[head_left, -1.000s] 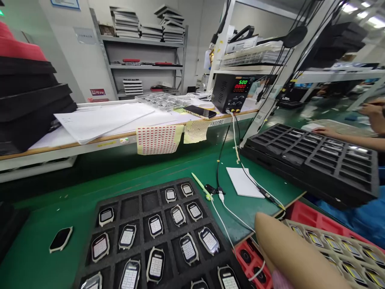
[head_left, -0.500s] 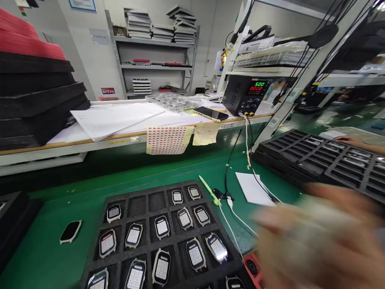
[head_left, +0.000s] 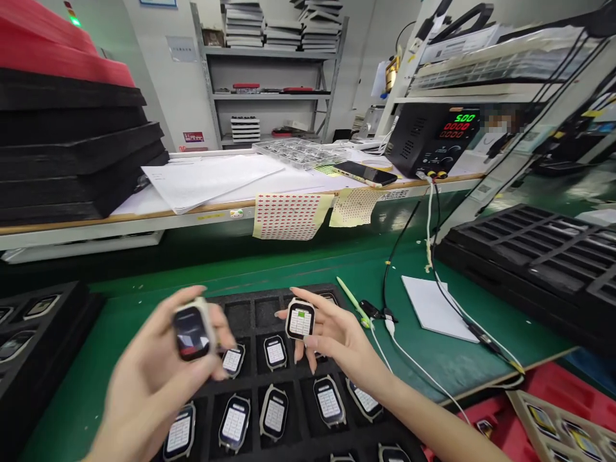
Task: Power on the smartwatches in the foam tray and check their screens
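Observation:
In my left hand (head_left: 144, 378) is a smartwatch body (head_left: 191, 330) without a strap, gripped by its edges between thumb and fingers; its screen is dark with a reddish patch near the bottom. My right hand (head_left: 344, 340) pinches another smartwatch body (head_left: 299, 321), whose lit screen shows a white grid with one green cell. Both hands are above a black foam tray (head_left: 240, 314). Several more watch bodies lie in its compartments, such as a lit watch (head_left: 275, 353) between my hands. My hands and forearms cover parts of the tray.
Left stands another black foam tray (head_left: 72, 308) with watches. A green pen (head_left: 353, 300), cables (head_left: 409, 359) and a white pad (head_left: 436, 308) lie to the right. Black trays (head_left: 529, 256) are stacked beyond. A shelf edge (head_left: 216, 215) with a power supply (head_left: 433, 141) crosses the back.
A blurred hand at the right has given way to both my hands over the tray, each holding a watch. The view has turned slightly. The mat spot where a dark watch lay is now hidden.

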Available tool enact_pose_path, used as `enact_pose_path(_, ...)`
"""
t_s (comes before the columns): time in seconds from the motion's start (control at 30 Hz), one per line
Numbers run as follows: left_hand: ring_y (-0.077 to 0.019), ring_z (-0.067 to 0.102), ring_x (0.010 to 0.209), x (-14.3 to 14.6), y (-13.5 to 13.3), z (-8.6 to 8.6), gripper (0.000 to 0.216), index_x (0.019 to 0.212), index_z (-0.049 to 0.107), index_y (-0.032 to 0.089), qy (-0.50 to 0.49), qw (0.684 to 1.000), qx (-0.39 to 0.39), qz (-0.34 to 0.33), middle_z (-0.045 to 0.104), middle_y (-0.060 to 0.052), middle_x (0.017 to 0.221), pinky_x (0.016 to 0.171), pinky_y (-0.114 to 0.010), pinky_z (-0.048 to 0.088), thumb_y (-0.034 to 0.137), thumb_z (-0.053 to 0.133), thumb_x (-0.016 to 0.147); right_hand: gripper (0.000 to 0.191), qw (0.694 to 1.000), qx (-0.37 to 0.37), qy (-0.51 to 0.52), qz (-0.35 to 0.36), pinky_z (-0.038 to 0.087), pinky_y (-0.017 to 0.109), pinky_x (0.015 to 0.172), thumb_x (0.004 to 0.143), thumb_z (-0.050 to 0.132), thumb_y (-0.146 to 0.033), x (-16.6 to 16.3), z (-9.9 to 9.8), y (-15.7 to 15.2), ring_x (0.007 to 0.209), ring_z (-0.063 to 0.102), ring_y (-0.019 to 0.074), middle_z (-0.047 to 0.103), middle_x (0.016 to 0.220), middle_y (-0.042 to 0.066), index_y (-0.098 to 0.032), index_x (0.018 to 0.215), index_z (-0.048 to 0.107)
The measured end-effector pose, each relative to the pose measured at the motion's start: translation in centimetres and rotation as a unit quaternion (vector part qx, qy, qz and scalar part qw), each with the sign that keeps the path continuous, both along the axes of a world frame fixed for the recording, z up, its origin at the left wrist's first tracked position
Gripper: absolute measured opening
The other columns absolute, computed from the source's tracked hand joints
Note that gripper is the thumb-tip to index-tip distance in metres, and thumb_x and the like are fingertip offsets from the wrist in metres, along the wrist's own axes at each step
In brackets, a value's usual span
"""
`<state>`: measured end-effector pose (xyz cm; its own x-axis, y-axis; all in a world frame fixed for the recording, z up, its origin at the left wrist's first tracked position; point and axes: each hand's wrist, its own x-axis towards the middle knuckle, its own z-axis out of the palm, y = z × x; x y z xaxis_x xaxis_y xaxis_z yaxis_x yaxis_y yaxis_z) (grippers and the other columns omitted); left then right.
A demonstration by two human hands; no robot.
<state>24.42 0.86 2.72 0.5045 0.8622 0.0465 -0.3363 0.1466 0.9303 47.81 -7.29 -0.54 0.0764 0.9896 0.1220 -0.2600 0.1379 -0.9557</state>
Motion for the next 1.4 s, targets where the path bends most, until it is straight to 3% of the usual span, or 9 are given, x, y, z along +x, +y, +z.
enact_pose_path(0.17,-0.0202,0.061,0.082,4.1,0.3,-1.4,0.051,0.122,0.049,0.021,0.039,0.994,-0.026,-0.1,0.061,-0.008,0.096,0.063,-0.027,0.054,0.021,0.072,0.077,0.056,1.0,-0.003,-0.023,-0.005,0.05,0.022,0.052,0.082,0.062,-0.015,-0.4,-0.2,0.4,0.066,0.065,0.0157,0.068,0.097,0.009,-0.02,0.135,0.045)
enact_pose_path(0.3,-0.0227,0.059,0.092,4.5,0.3,-2.9,0.048,0.123,0.047,0.022,0.012,0.99,0.009,-0.142,0.059,-0.01,0.104,0.073,-0.033,0.055,0.02,0.068,0.079,0.045,0.997,-0.012,-0.059,-0.041,0.046,0.02,0.047,0.085,0.063,-0.025,-0.5,-0.3,0.5,0.055,0.061,0.0114,0.068,0.101,0.012,-0.017,0.128,0.05)
enact_pose_path(0.43,-0.0228,0.057,0.097,4.3,0.4,-3.6,0.045,0.125,0.043,0.022,-0.007,0.985,0.027,-0.172,0.057,-0.011,0.109,0.081,-0.038,0.054,0.019,0.062,0.084,0.036,0.993,-0.025,-0.083,-0.075,0.039,0.018,0.041,0.086,0.064,-0.029,-0.5,-0.6,0.7,0.046,0.054,0.0074,0.069,0.092,0.01,-0.017,0.12,0.055)
enact_pose_path(0.67,-0.0169,0.058,0.088,4.9,0.6,-4.2,0.041,0.123,0.043,0.023,0.021,0.987,0.041,-0.156,0.059,-0.006,0.098,0.069,-0.027,0.056,0.015,0.059,0.087,0.037,0.994,-0.016,-0.083,-0.063,0.042,0.019,0.043,0.089,0.062,-0.027,-0.2,-0.9,0.6,0.048,0.055,0.0082,0.069,0.094,0.01,-0.018,0.124,0.054)
enact_pose_path(0.93,-0.0201,0.059,0.095,4.5,1.2,-4.5,0.045,0.128,0.041,0.023,-0.026,0.98,0.042,-0.191,0.059,-0.009,0.108,0.08,-0.034,0.056,0.015,0.057,0.087,0.051,0.997,-0.006,-0.069,-0.021,0.046,0.021,0.05,0.086,0.061,-0.018,-0.1,-0.6,0.0,0.061,0.06,0.0122,0.065,0.11,0.012,-0.022,0.135,0.045)
enact_pose_path(1.2,-0.0195,0.06,0.092,4.7,1.7,-4.5,0.034,0.126,0.043,0.019,0.014,0.989,0.046,-0.14,0.061,-0.01,0.1,0.069,-0.03,0.058,0.021,0.049,0.093,0.052,0.997,-0.019,-0.073,-0.003,0.046,0.023,0.052,0.086,0.061,-0.016,-0.1,-0.2,-0.3,0.064,0.062,0.0142,0.065,0.102,0.01,-0.022,0.136,0.045)
enact_pose_path(1.4,-0.0199,0.059,0.092,4.4,1.7,-4.3,0.041,0.127,0.043,0.02,0.002,0.986,0.055,-0.155,0.061,-0.01,0.105,0.073,-0.033,0.057,0.014,0.053,0.088,0.047,0.997,-0.028,-0.075,-0.017,0.046,0.021,0.05,0.086,0.062,-0.019,-0.3,0.0,-0.1,0.059,0.061,0.0121,0.067,0.102,0.01,-0.021,0.131,0.049)
